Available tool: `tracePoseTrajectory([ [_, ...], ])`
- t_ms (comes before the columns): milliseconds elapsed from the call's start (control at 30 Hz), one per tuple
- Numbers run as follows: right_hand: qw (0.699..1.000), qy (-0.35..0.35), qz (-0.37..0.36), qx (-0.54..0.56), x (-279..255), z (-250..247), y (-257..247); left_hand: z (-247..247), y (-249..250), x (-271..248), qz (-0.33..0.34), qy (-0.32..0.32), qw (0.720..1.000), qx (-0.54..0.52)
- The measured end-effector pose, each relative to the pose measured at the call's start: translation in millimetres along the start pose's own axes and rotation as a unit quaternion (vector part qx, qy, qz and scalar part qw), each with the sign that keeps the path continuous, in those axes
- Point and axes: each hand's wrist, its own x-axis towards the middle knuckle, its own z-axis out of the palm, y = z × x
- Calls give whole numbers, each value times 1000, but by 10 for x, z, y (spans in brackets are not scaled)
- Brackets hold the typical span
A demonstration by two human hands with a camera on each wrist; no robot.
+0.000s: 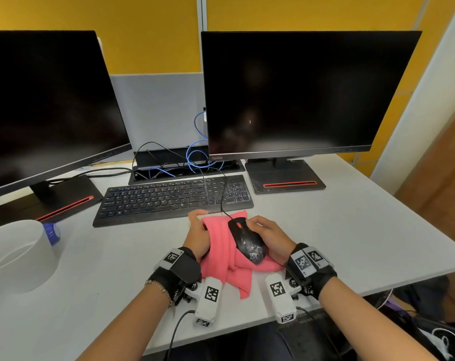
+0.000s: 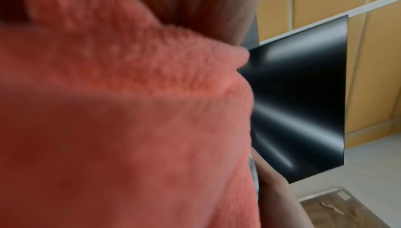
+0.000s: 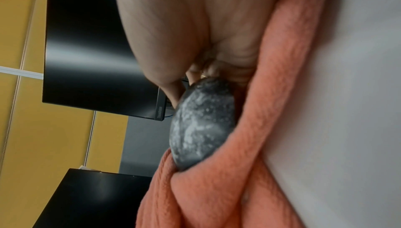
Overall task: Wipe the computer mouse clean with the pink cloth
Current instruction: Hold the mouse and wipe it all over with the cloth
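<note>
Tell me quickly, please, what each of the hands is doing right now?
Left hand: grips the pink cloth beside the computer mouse.
Right hand: holds the computer mouse, fingers curled round it.

An office workstation. A pale grey desk carries two dark, switched-off monitors side by side on black stands with red accent strips, and a black full-size keyboard sits in front of them. Black and blue cables tangle in a tray between the stands. Behind the screens stand yellow partition panels with a grey fabric divider below, as in a cubicle.
</note>
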Motion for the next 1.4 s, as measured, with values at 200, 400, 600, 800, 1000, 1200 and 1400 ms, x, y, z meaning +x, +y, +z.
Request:
tracePoseTrajectory([
  [200, 999, 41, -21, 2, -19, -5, -41, -62, 248, -42, 71, -29, 994, 74],
  [400, 995, 55, -87, 2, -35, 79, -285, -110, 447, -53, -60, -91, 992, -57],
  [600, 992, 65, -103, 6, 26, 346, -360, 117, 565, -139, -122, -138, 966, -179],
  [800, 984, 116, -119, 58, 36, 573, -381, 251, 599, -175, -137, -98, 929, -329],
  [1000, 978, 140, -118, 100, 49, 598, -476, 229, 574, -140, -155, -114, 879, -436],
  [1200, 975, 158, -141, -63, 85, 478, -450, 152, 520, -141, -176, -138, 849, -479],
  [1400, 989, 52, -42, -132, 39, 290, -287, 101, 596, -71, -128, -117, 861, -477],
])
